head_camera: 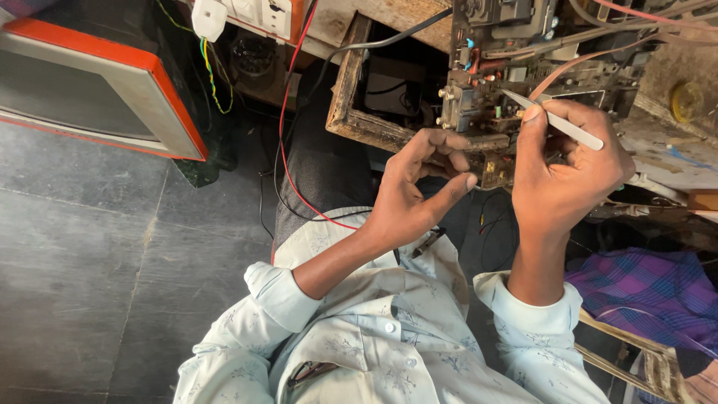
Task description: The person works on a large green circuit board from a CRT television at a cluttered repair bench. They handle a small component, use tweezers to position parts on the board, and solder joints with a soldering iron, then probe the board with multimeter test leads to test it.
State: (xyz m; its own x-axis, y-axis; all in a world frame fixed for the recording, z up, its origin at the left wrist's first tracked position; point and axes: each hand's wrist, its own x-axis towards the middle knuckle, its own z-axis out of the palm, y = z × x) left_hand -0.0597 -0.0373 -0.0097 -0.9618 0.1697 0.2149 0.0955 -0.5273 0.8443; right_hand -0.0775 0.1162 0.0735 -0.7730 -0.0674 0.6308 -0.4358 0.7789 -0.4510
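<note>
While the right hand (568,176) holds tweezers (553,120), left hand (415,187) steadies the circuit board (486,97)

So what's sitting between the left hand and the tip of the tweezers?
In the head view, a cluster of small board components lies between the left hand and the tip of the tweezers, which the right hand holds.

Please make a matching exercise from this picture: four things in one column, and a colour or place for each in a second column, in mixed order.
1. tweezers
2. television frame
3. checked cloth
4. wall plug

a. purple, lower right
b. white, top edge
c. orange-red, upper left
d. silver, in the right hand

Pairs: 1-d, 2-c, 3-a, 4-b
</note>
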